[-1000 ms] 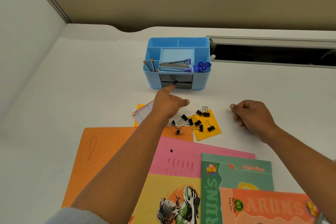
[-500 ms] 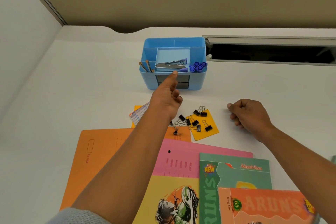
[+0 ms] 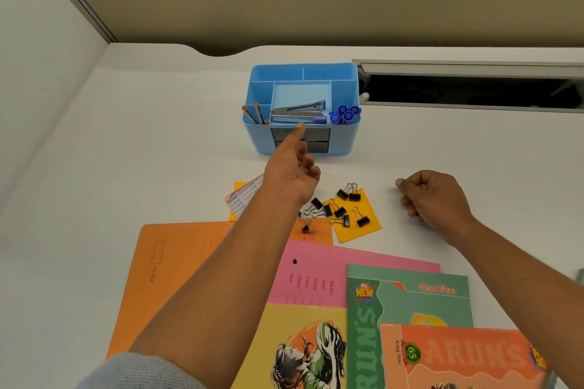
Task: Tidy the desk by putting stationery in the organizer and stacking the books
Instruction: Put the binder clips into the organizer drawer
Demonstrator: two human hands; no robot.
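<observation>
A blue desk organizer (image 3: 347, 142) stands at the middle of the white desk. It holds a silver stapler (image 3: 297, 112), two pencils (image 3: 254, 114) and several blue-capped pens (image 3: 344, 114). My left hand (image 3: 289, 177) reaches to its front with the index fingertip at the top edge of the small grey drawers, holding nothing. My right hand (image 3: 436, 199) rests on the desk as a loose fist, right of several black binder clips (image 3: 339, 210) scattered over a yellow sticky note (image 3: 363, 230). Three books lie nearest me: yellow (image 3: 294, 350), green (image 3: 407, 297), orange-red (image 3: 464, 357).
A pink folder (image 3: 316, 278) and an orange folder (image 3: 189, 262) lie under the books. A printed label strip (image 3: 245, 199) sits on an orange note by my left wrist. A dark cable slot (image 3: 474, 91) opens in the desk, right of the organizer.
My left index finger has risen from the lower drawer front to the top edge of the drawers, just under the stapler. My right hand has stayed in place.
</observation>
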